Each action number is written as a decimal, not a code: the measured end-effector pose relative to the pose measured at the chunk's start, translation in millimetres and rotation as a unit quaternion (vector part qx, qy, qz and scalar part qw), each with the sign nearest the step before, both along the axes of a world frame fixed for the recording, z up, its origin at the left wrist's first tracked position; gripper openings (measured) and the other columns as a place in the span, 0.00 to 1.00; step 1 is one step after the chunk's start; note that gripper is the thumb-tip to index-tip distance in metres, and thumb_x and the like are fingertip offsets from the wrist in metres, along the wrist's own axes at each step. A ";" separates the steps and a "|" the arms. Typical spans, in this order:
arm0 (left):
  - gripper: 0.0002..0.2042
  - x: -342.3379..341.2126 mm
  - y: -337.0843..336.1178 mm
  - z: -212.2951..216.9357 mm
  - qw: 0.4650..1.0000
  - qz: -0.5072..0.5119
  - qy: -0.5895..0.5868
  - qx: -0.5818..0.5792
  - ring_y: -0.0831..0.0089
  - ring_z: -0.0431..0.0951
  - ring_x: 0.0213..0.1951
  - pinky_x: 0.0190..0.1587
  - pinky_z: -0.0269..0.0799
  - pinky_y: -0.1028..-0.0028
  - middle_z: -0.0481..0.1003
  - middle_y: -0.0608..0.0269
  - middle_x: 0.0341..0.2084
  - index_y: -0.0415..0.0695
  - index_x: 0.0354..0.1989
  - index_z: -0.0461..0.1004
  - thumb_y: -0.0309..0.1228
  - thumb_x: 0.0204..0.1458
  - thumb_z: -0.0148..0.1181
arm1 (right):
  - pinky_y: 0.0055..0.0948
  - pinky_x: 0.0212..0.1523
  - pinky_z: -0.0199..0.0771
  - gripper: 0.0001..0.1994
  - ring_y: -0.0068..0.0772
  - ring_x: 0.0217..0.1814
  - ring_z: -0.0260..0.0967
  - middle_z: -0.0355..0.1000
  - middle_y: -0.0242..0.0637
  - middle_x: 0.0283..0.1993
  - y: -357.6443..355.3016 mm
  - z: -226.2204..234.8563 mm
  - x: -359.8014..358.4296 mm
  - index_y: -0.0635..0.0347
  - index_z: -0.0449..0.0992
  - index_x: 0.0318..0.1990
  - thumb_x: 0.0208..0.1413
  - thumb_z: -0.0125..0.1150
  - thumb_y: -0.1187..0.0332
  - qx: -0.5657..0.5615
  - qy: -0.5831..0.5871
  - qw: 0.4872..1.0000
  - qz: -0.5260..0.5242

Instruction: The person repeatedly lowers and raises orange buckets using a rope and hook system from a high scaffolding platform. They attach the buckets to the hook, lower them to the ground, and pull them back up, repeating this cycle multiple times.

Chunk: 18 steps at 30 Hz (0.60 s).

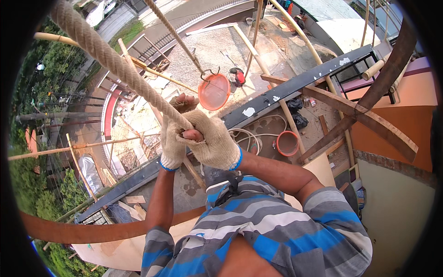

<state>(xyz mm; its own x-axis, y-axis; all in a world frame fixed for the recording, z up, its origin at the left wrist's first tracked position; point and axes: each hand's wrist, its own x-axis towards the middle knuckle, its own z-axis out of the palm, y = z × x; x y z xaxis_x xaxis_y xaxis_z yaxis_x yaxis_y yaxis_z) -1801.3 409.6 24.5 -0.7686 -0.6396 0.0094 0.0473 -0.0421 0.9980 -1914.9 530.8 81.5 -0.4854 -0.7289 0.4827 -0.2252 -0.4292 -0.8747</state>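
A thick beige rope (pixel 122 76) slants down from the upper left into my hands. My right hand (pixel 212 141), in a cream knitted glove with a blue cuff, is closed round it, a bare fingertip showing. My left hand (pixel 170 138), in a matching glove, is curled against the rope just left of and behind the right; its bare fingertips show above, and part of its grip is hidden. Beyond my hands, a second rope length (pixel 173 32) ends in a metal hook (pixel 210 72), at which an orange bucket (pixel 214 92) hangs.
A dark paint-spotted beam (pixel 277 98) crosses below me. Bamboo poles (pixel 295 25) and curved wooden strips (pixel 360 113) surround the spot. Lower down are another orange bucket (pixel 287 143), a pale hose (pixel 251 135), black bags (pixel 299 121) and a person (pixel 236 77) by the pale ground.
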 end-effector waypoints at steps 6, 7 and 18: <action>0.26 -67.7 -21.4 224.7 0.945 -0.171 0.272 0.065 0.78 0.58 0.26 0.26 0.54 0.73 0.59 0.68 0.30 0.41 0.54 0.66 0.54 0.65 0.55 | 0.37 0.40 0.78 0.13 0.42 0.35 0.79 0.78 0.41 0.34 15.9 -118.7 18.2 0.61 0.73 0.53 0.65 0.62 0.67 0.165 0.001 0.982 0.086; 0.20 -70.1 -23.6 206.0 0.953 -0.141 0.259 0.074 0.85 0.51 0.17 0.17 0.45 0.81 0.55 0.75 0.21 0.42 0.48 0.71 0.50 0.68 0.55 | 0.38 0.40 0.78 0.13 0.46 0.35 0.79 0.78 0.44 0.35 18.1 -131.0 -0.6 0.60 0.73 0.53 0.65 0.62 0.66 0.202 -0.014 0.973 0.113; 0.11 38.7 -13.0 95.7 0.969 0.212 0.104 -0.071 0.86 0.61 0.23 0.21 0.53 0.80 0.68 0.70 0.28 0.42 0.45 0.69 0.38 0.71 0.51 | 0.41 0.60 0.72 0.18 0.49 0.57 0.75 0.79 0.46 0.51 -140.5 -138.2 -191.3 0.55 0.77 0.56 0.67 0.56 0.55 0.310 0.256 0.915 0.013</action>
<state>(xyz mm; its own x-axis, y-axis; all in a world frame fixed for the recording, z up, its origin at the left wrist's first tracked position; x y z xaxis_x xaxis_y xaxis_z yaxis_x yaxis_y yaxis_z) -1762.6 396.6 120.2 -0.4092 -0.8784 0.2470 0.2319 0.1617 0.9592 -2106.3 390.3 -56.8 -0.2891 -0.9483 0.1310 -0.6710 0.1031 -0.7342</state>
